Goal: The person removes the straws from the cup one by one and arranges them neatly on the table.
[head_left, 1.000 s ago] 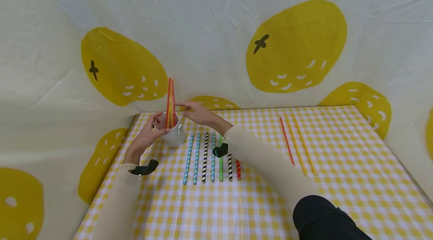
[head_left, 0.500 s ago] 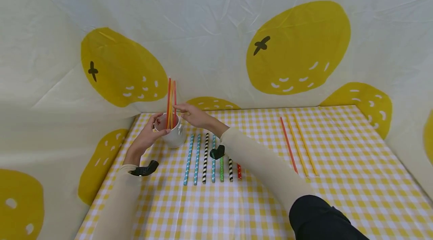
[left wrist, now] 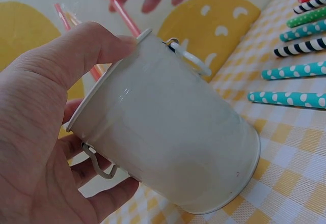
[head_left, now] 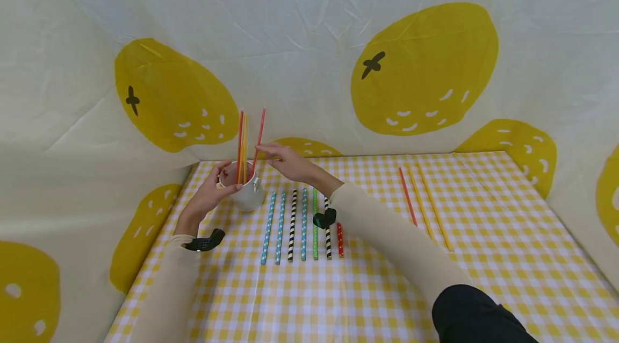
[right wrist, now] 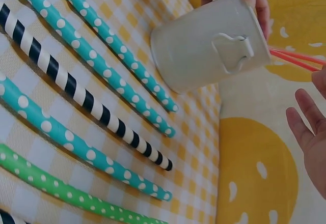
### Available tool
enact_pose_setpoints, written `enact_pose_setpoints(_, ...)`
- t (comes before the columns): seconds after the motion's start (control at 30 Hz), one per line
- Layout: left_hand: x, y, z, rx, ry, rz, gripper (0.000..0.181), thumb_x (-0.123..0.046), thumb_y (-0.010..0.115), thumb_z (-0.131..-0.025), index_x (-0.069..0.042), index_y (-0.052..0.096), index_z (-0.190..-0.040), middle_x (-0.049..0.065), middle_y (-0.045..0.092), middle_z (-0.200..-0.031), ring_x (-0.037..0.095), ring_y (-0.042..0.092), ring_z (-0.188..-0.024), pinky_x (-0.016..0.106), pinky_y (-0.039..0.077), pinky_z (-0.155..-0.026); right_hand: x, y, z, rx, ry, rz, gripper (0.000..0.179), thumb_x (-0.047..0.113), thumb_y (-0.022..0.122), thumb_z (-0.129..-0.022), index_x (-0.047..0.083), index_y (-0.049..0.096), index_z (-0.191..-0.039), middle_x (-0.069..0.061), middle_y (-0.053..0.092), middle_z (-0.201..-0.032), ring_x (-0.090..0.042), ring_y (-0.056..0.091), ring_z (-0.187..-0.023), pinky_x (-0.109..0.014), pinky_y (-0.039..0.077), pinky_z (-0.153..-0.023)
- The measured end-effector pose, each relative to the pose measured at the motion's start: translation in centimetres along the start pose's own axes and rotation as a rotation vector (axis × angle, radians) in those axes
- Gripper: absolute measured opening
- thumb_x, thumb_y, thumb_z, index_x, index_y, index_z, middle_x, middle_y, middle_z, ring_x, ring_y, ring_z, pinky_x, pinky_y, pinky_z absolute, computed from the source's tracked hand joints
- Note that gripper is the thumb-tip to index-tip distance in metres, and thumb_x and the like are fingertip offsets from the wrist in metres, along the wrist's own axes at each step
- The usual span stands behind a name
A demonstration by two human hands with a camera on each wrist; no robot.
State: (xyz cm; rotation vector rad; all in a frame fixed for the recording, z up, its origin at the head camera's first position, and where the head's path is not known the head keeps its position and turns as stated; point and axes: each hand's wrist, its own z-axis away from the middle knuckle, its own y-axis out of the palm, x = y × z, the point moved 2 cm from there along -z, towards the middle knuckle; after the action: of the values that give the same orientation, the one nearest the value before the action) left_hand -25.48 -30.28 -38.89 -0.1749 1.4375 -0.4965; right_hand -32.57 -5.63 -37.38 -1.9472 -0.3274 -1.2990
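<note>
At the back left of the table stands a small white metal bucket [head_left: 250,201] with side handles. My left hand [head_left: 208,199] grips its rim, thumb on the near side and fingers round the far side, as the left wrist view [left wrist: 46,96] shows. Plain red straws [head_left: 239,141] and yellow straws [head_left: 244,141] stand upright in the bucket. My right hand [head_left: 296,164] is just right of the rim and pinches one red straw [head_left: 261,125], which leans right with its lower end inside the bucket. In the right wrist view, the fingers that do not pinch are extended [right wrist: 308,117].
In front of the bucket lies a row of patterned paper straws: blue dotted [head_left: 268,230], black striped [head_left: 292,224], green dotted [head_left: 315,235] and a red dotted one [head_left: 340,241]. Farther right lie a plain red straw [head_left: 407,195] and two yellow straws [head_left: 435,208]. A fruit-print curtain [head_left: 300,63] hangs behind.
The right hand has taken hold of a red straw and drawn its top to the right, away from the others. The left hand has kept its grip on the bucket.
</note>
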Motion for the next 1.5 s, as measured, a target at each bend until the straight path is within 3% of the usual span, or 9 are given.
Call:
enact_pose_setpoints(0.23,-0.1,0.0,-0.2,0.003,0.009,0.018,0.086,-0.02,0.07,-0.097,-0.011,0.014,-0.162,0.022,0.015,-0.163,0.044,0.022,-0.147,0.062,0.026,-0.113,1.2,-1.6,0.7,-0.075,-0.046,-0.032,0.055,-0.004,0.048,-0.104,0.015,0.043,-0.156,-0.005,0.036,-0.16,-0.027,0.049,-0.136,-0.037,0.048,-0.104)
enact_pose_setpoints(0.47,0.0,0.0,-0.2,0.004,0.016,0.014,0.087,-0.02,0.071,-0.097,-0.011,0.014,-0.162,0.021,0.015,-0.164,0.044,0.021,-0.147,0.061,0.026,-0.113,2.5,-3.4,2.0,-0.104,-0.093,-0.088,0.054,0.003,0.053,-0.105,0.015,0.043,-0.156,-0.003,0.035,-0.161,-0.025,0.049,-0.135,-0.039,0.047,-0.105)
enact_pose_setpoints(0.67,0.2,0.0,-0.2,0.011,0.022,0.023,0.087,-0.019,0.071,-0.097,-0.01,0.014,-0.162,0.02,0.013,-0.164,0.044,0.019,-0.148,0.063,0.025,-0.112,3.6,-5.2,3.5,-0.152,-0.142,-0.072,0.057,0.008,0.06,-0.103,0.018,0.043,-0.156,0.002,0.037,-0.159,-0.022,0.051,-0.134,-0.037,0.048,-0.103)
enact_pose_setpoints(0.87,1.9,-0.2,-1.2,0.001,0.044,0.014,0.089,-0.023,0.072,-0.097,-0.015,0.013,-0.163,0.016,0.013,-0.165,0.042,0.019,-0.148,0.063,0.026,-0.112,3.9,-7.3,4.8,-0.215,-0.166,-0.095,0.052,0.012,0.061,-0.103,0.021,0.049,-0.152,0.002,0.044,-0.154,-0.023,0.056,-0.13,-0.037,0.048,-0.104)
enact_pose_setpoints(1.03,2.7,-0.3,-1.6,-0.001,0.058,0.007,0.09,-0.026,0.072,-0.097,-0.019,0.012,-0.163,0.014,0.014,-0.166,0.04,0.02,-0.148,0.062,0.027,-0.112,3.4,-8.6,6.1,-0.312,-0.164,-0.102,0.038,0.019,0.064,-0.102,0.021,0.063,-0.139,0.001,0.059,-0.14,-0.025,0.063,-0.121,-0.036,0.053,-0.097)
enact_pose_setpoints(1.23,2.9,-0.2,-1.7,-0.001,0.064,0.018,0.091,-0.025,0.072,-0.096,-0.018,0.012,-0.163,0.013,0.013,-0.166,0.04,0.019,-0.148,0.062,0.025,-0.112,2.9,-9.7,7.9,-0.417,-0.128,-0.092,0.022,0.018,0.07,-0.098,0.015,0.073,-0.12,-0.011,0.069,-0.122,-0.033,0.068,-0.104,-0.033,0.056,-0.085)
enact_pose_setpoints(1.5,2.7,-0.2,-1.7,-0.007,0.051,0.025,0.088,-0.024,0.072,-0.097,-0.017,0.014,-0.163,0.015,0.016,-0.163,0.04,0.021,-0.146,0.06,0.026,-0.112,1.5,-11.0,10.2,-0.44,-0.036,-0.128,0.018,0.013,0.072,-0.096,0.006,0.072,-0.111,-0.01,0.069,-0.114,-0.029,0.07,-0.095,-0.045,0.058,-0.086)
